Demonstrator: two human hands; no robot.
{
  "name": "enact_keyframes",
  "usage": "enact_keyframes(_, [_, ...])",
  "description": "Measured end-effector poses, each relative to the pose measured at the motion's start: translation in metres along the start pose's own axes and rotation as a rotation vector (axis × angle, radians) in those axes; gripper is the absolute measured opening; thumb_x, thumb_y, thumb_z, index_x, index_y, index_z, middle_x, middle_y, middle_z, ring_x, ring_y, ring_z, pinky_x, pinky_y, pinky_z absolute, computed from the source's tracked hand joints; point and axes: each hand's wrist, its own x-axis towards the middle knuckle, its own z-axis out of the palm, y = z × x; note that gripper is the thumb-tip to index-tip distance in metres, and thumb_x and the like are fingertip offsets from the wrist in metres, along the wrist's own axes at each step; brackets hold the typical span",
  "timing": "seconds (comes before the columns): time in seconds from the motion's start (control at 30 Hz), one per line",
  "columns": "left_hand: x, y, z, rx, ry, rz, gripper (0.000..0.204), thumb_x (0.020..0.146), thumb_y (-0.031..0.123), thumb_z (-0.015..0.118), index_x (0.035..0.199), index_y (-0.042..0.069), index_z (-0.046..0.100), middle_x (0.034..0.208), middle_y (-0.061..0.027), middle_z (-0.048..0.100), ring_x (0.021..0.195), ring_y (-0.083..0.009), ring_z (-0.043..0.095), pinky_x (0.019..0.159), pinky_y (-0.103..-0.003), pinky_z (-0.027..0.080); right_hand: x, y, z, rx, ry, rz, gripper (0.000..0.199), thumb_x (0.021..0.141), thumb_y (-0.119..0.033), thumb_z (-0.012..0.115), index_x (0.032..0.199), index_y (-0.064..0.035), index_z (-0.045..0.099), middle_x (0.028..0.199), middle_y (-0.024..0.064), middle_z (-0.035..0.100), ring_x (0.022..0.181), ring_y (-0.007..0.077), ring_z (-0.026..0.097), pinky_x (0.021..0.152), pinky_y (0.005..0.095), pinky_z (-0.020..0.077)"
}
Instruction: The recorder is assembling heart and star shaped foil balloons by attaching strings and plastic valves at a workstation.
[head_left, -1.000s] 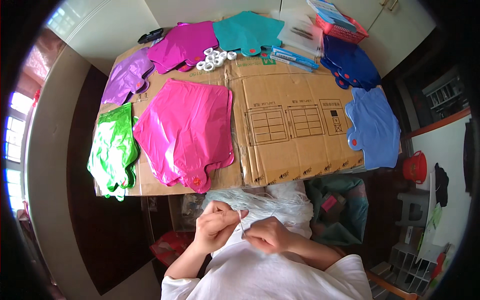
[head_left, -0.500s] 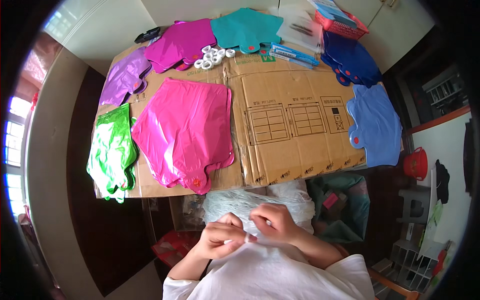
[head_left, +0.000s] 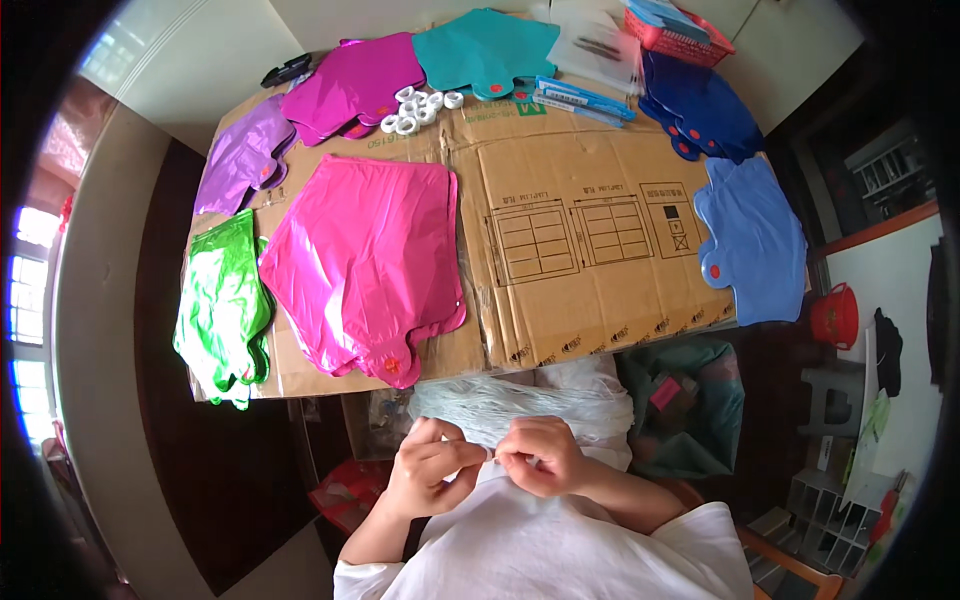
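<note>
- Fingers of the left hand (head_left: 432, 470) and right hand (head_left: 543, 455) are curled, their tips brought together on a small white piece (head_left: 490, 454), which looks pinched from both sides
- The piece is held in front of the near edge of the surface (head_left: 600, 318), apart from the pink foil stack (head_left: 365, 265) that reaches that edge
- White strands (head_left: 460, 400) are seen below the edge, just beyond the hands
- The piece is judged very light, soft and limp, easily lost from a loose grip, and best taken near its ends between thumb and forefinger tips
- Its full shape is hidden by the fingers
</note>
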Motion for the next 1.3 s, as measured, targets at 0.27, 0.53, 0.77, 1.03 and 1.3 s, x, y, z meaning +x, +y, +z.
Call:
enact_keyframes(0.27, [-0.013, -0.016, -0.014, -0.714, -0.324, -0.39, 0.016, 0.067, -0.006, 0.054, 0.079, -0.003, 0.065, 0.071, -0.0071, 0.064, 0.066, -0.0156, 0.054, 0.064, -0.028, 0.045, 0.0, 0.013, 0.004, -0.033, -0.13, -0.073, 0.004, 0.073, -0.001, 0.059, 0.073, -0.0044, 0.056, 0.065, 0.0058, 0.055, 0.059, 0.0238, 0.055, 0.059, 0.034, 0.0439])
enact_keyframes(0.53, [-0.025, -0.01, -0.011, -0.083, 0.089, -0.27, 0.009, 0.072, 0.003, 0.064, 0.08, 0.004, 0.067, 0.07, -0.006, 0.065, 0.072, -0.0201, 0.054, 0.065, -0.033, 0.04, 0.002, 0.019, 0.028, -0.086, -0.141, -0.119, 0.008, 0.073, -0.004, 0.066, 0.077, -0.0044, 0.058, 0.073, 0.0071, 0.056, 0.072, 0.0259, 0.056, 0.071, 0.0372, 0.0457])
enact_keyframes(0.77, [-0.031, -0.011, -0.034, -0.666, -0.115, -0.3, 0.012, 0.067, 0.002, 0.058, 0.074, 0.0, 0.067, 0.067, -0.0075, 0.064, 0.067, -0.0188, 0.05, 0.062, -0.032, 0.04, 0.009, 0.035, 0.021, -0.173, -0.219, -0.189, 0.007, 0.077, -0.005, 0.063, 0.083, -0.0062, 0.059, 0.077, 0.003, 0.057, 0.079, 0.0222, 0.056, 0.085, 0.0364, 0.0394])
enact_keyframes(1.03, [-0.033, -0.012, -0.029, 0.297, -0.108, -0.231, 0.014, 0.064, -0.001, 0.062, 0.075, 0.007, 0.065, 0.069, -0.004, 0.061, 0.071, -0.0228, 0.052, 0.066, -0.031, 0.04, 0.01, 0.038, 0.032, -0.149, -0.248, -0.077, 0.006, 0.081, -0.008, 0.058, 0.077, -0.0047, 0.056, 0.074, 0.0062, 0.056, 0.077, 0.0248, 0.056, 0.081, 0.0373, 0.0403])
enact_keyframes(1.3, [-0.06, -0.03, -0.022, -1.393, 0.314, -0.584, 0.014, 0.082, 0.016, 0.061, 0.077, 0.004, 0.06, 0.065, -0.0038, 0.059, 0.069, -0.0142, 0.047, 0.06, -0.028, 0.033, 0.014, 0.057, 0.042, -0.004, -0.287, -0.15, 0.007, 0.083, -0.01, 0.059, 0.081, -0.0029, 0.058, 0.074, 0.0063, 0.057, 0.075, 0.0259, 0.055, 0.081, 0.0378, 0.0408])
